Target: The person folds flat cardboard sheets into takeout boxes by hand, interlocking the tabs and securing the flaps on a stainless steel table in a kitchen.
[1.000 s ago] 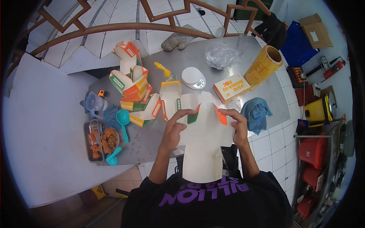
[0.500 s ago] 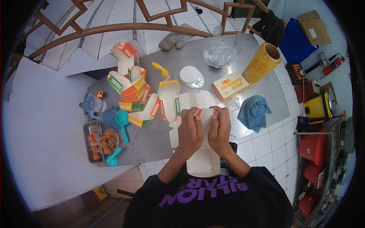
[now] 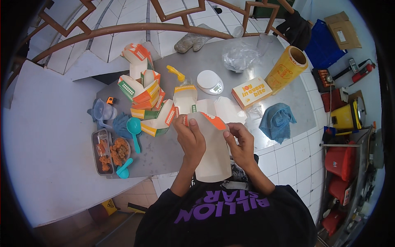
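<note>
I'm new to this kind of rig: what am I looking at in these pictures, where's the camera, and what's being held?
There's no machine here, only a person's two bare hands. The view comes from the left of two fisheye cameras worn on the head, looking down, so straight edges bend near the rim. The left hand and right hand hold a partly folded carton, white inside with orange at its far end. The grey table bears open cartons, a white scale, a yellow roll and a blue cloth.
</note>
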`<state>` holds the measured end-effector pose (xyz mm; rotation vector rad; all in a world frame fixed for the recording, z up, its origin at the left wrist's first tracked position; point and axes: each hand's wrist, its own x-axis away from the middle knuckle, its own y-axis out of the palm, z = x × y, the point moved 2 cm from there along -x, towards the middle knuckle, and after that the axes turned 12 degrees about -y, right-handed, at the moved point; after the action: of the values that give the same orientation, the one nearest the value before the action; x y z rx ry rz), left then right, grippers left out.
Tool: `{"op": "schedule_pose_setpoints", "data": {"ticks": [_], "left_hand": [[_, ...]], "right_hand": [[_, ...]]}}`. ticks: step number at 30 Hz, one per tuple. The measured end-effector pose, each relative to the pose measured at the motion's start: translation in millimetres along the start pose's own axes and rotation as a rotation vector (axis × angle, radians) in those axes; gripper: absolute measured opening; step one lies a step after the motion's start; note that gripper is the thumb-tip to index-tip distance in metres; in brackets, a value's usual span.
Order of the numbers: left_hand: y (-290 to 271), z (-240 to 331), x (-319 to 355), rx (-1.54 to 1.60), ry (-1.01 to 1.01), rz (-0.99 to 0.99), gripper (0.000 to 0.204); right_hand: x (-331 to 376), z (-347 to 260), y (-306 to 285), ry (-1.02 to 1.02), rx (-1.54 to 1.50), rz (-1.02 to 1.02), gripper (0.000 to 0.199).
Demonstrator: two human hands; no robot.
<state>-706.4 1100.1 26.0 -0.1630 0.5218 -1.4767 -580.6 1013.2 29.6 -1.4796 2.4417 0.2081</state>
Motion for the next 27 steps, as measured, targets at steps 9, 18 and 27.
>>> {"op": "schedule_pose_setpoints", "data": {"ticks": [9, 18, 27], "left_hand": [[-0.9, -1.4, -3.4, -0.117, 0.045, -0.015, 0.035], [-3.9, 18.9, 14.2, 0.306, -0.185, -0.255, 0.03], [-3.3, 11.1, 15.0, 0.316, -0.148, -0.343, 0.019]], "right_hand": [[-8.3, 1.9, -5.8, -0.036, -0.083, 0.005, 0.018], [-3.6, 8.6, -6.0, 0.089, -0.079, 0.12, 0.014], [-5.7, -1.9, -3.8, 0.103, -0.32, 0.022, 0.014]]}}
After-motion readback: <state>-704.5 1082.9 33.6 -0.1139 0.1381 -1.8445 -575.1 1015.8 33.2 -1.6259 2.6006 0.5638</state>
